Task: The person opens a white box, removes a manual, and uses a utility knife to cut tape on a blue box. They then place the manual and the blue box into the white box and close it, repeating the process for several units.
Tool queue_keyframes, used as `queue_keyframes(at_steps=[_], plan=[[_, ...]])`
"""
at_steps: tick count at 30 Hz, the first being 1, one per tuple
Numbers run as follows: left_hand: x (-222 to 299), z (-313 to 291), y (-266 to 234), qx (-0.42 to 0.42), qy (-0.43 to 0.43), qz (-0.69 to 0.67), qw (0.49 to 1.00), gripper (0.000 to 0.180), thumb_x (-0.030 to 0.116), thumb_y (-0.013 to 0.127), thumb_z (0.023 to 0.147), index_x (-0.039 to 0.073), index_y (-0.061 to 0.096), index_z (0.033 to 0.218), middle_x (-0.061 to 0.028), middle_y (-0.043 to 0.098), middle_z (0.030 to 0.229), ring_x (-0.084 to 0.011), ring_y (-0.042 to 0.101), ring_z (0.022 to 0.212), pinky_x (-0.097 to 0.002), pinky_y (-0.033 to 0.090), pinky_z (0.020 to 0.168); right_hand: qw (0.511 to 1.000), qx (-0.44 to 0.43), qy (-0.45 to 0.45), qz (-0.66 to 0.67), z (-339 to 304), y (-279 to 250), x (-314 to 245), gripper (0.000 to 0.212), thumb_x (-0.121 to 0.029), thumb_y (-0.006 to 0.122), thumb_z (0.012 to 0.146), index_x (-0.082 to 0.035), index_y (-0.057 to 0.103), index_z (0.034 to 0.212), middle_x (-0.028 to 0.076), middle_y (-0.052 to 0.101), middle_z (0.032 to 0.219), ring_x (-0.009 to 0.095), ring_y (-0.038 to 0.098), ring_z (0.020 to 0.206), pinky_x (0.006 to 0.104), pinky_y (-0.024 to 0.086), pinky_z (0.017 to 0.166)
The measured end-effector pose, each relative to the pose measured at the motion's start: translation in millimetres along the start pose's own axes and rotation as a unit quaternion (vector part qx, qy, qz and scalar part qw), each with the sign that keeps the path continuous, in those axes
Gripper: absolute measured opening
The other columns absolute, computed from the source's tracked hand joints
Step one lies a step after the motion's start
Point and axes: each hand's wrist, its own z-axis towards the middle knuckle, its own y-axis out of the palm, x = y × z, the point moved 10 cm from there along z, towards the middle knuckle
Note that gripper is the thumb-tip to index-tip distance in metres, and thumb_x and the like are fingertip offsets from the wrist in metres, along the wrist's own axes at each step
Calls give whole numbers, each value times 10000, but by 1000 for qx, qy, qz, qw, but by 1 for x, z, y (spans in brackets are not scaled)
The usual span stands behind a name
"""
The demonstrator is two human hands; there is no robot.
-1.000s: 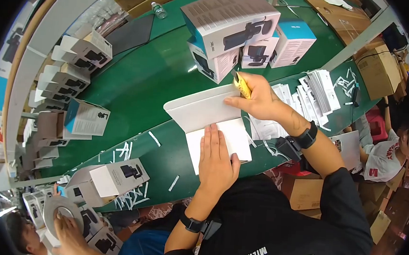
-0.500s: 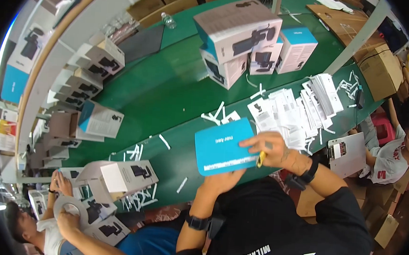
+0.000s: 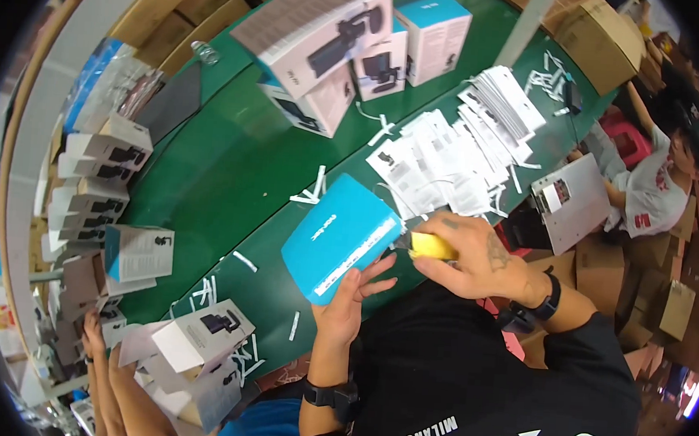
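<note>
A blue-topped box (image 3: 340, 229) with a white strip along its near edge is tilted over the front of the table. My left hand (image 3: 345, 303) holds it at its near end, thumb against the edge and the other fingers spread beside it. In my right hand (image 3: 476, 259) is a yellow cutter knife (image 3: 433, 246), its tip at the right corner of the box by the white strip. I cannot tell whether the tip touches. Just beyond the box are piled white printed leaflets (image 3: 439, 159) and loose white paper strips (image 3: 311, 189).
Boxes (image 3: 321, 46) are stacked at the back of the green table (image 3: 206, 184). More product boxes (image 3: 99, 209) line the left side. An opened box (image 3: 203, 337) sits near a co-worker's arms (image 3: 122, 396). Another person (image 3: 652, 174) sits at right beside a brown carton (image 3: 601, 45).
The box has turned and tipped, its right end rising. My right hand has left its top and brought the cutter to its corner. My left fingers now show. The view has shifted.
</note>
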Motion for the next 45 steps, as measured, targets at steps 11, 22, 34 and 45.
queue_keyframes(at_steps=[11, 22, 34, 45], plan=[[-24, 11, 18, -9, 29, 64, 997, 443, 120, 501, 1058, -9, 424, 1474, -218, 569, 1399, -390, 619, 1237, -465, 624, 890, 978, -95, 170, 81, -25, 28, 44, 251, -262, 626, 1004, -12, 610, 982, 100, 616, 596, 261, 636, 524, 380, 461, 507], [-16, 10, 13, 9, 154, 85, 984, 438, 85, 513, 1052, 1, 429, 1474, -169, 543, 1436, -317, 577, 1285, -488, 469, 1094, 932, -82, 227, 271, -20, 66, 51, 221, -240, 632, 1003, -31, 610, 935, 65, 636, 647, 195, 608, 511, 332, 470, 494], [-36, 3, -13, 38, 123, 141, 982, 434, 64, 531, 1045, 13, 439, 1466, -166, 542, 1433, -289, 587, 1266, -448, 496, 1069, 997, 63, -37, -28, 0, 30, 11, 217, -239, 766, 847, -69, 649, 915, 85, 676, 736, 274, 660, 576, 353, 525, 509], [-6, 4, 11, 97, 41, 96, 990, 347, 49, 558, 1025, -24, 512, 1361, -205, 649, 1264, -279, 701, 1030, -370, 630, 712, 987, 77, 46, 131, 26, -15, 80, 427, -141, 833, 819, -23, 678, 1199, 118, 722, 1228, 173, 736, 866, 245, 569, 699]])
